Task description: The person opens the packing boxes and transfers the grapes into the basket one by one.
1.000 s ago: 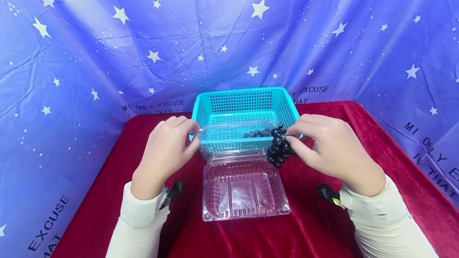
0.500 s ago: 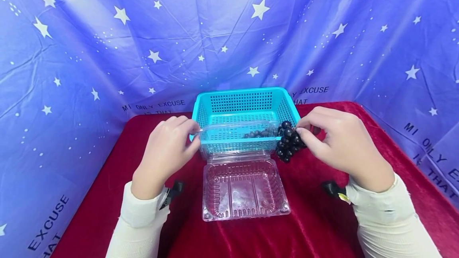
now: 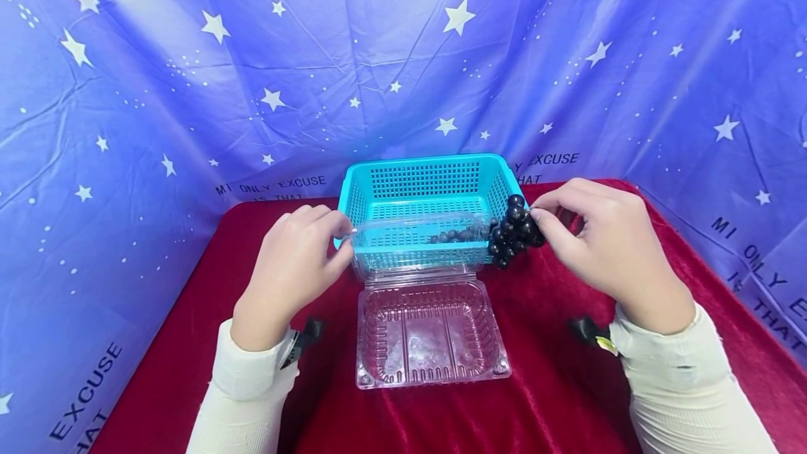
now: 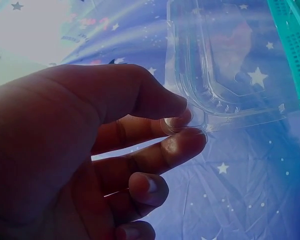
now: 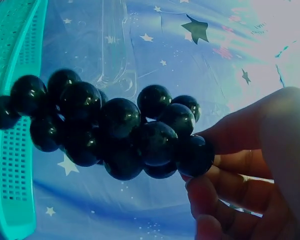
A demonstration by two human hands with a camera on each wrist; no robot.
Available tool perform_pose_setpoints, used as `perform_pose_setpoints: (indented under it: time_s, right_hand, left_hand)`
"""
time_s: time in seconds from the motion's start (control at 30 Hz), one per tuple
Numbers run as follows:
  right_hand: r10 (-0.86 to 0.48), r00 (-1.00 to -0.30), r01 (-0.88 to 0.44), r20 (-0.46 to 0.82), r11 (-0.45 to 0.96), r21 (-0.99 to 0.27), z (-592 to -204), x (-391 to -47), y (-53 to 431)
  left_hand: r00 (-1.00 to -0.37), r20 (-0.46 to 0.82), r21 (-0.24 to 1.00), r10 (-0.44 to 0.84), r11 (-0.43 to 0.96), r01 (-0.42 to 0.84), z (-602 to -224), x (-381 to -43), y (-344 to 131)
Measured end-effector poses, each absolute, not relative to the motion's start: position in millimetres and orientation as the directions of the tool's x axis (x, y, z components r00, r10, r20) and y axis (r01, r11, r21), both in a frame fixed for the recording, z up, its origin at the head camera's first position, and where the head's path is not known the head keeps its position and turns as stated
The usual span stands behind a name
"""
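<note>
My left hand (image 3: 293, 268) pinches the left corner of the raised lid (image 3: 403, 231) of a clear plastic clamshell box; the left wrist view shows thumb and fingertips on the lid's corner (image 4: 197, 117). The box's base (image 3: 431, 342) lies flat nearer to me, with nothing in it. At the top end of a bunch of dark grapes (image 3: 513, 237), my right hand (image 3: 602, 247) grips with thumb and fingers. The bunch hangs beside the lid's right end, in front of the basket's right side. In the right wrist view, the grapes (image 5: 120, 120) hide the exact hold.
Behind the lid stands a turquoise openwork basket (image 3: 425, 160). More dark grapes (image 3: 454, 235) show through the clear lid, seemingly in the basket. Red velvet cloth (image 3: 239, 237) covers the table, and a blue star-patterned curtain (image 3: 403, 54) hangs around its back and sides.
The right hand has moved right and upward, carrying the grape bunch away from in front of the lid's right edge. Left hand, lid and base stay where they were.
</note>
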State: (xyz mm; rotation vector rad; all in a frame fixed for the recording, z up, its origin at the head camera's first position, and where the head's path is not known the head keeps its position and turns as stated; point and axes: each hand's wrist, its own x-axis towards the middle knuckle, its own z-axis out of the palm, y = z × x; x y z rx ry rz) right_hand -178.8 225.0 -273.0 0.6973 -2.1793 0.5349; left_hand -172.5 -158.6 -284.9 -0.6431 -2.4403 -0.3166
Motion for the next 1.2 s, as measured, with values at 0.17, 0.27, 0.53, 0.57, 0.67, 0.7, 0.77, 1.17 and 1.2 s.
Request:
perform_pose_setpoints:
  time_s: [0.17,0.27,0.53,0.57,0.67,0.7,0.77,1.17,1.2]
  right_hand:
    - [-0.263,-0.565,-0.603,0.782,0.778,-0.175,-273.1,-181.5,225.0]
    - [-0.236,-0.564,-0.595,0.791,0.780,-0.191,-274.4,-183.7,225.2]
    - [-0.194,-0.569,-0.578,0.799,0.786,-0.221,-278.9,-190.6,226.4]
    - [-0.190,-0.569,-0.575,0.800,0.788,-0.222,-279.7,-191.8,226.4]
    - [-0.178,-0.563,-0.574,0.807,0.787,-0.227,-282.8,-196.0,226.0]
    - [-0.172,-0.560,-0.575,0.811,0.785,-0.230,-284.0,-197.6,225.7]
    - [-0.159,-0.551,-0.576,0.819,0.783,-0.235,-286.7,-200.8,225.6]
    - [-0.139,-0.593,-0.548,0.793,0.791,-0.272,-302.1,-217.0,222.9]
    - [-0.141,-0.601,-0.545,0.787,0.792,-0.274,-303.8,-218.5,222.2]
  left_hand:
    - [-0.712,0.595,0.077,0.373,0.855,0.512,-285.0,-172.6,-158.9]
    - [-0.712,0.595,0.075,0.374,0.856,0.512,-285.4,-172.9,-158.9]
    - [-0.714,0.588,0.070,0.381,0.855,0.514,-286.3,-173.1,-158.2]
    - [-0.713,0.589,0.068,0.382,0.855,0.515,-286.4,-173.2,-158.1]
    - [-0.709,0.593,0.068,0.383,0.853,0.517,-286.8,-172.8,-158.0]
    - [-0.707,0.594,0.068,0.383,0.852,0.519,-286.9,-172.6,-158.0]
    - [-0.705,0.596,0.067,0.384,0.851,0.521,-287.2,-172.6,-157.3]
    - [-0.700,0.596,0.060,0.395,0.847,0.528,-289.2,-174.1,-155.0]
    - [-0.701,0.594,0.059,0.395,0.848,0.527,-289.3,-174.0,-154.9]
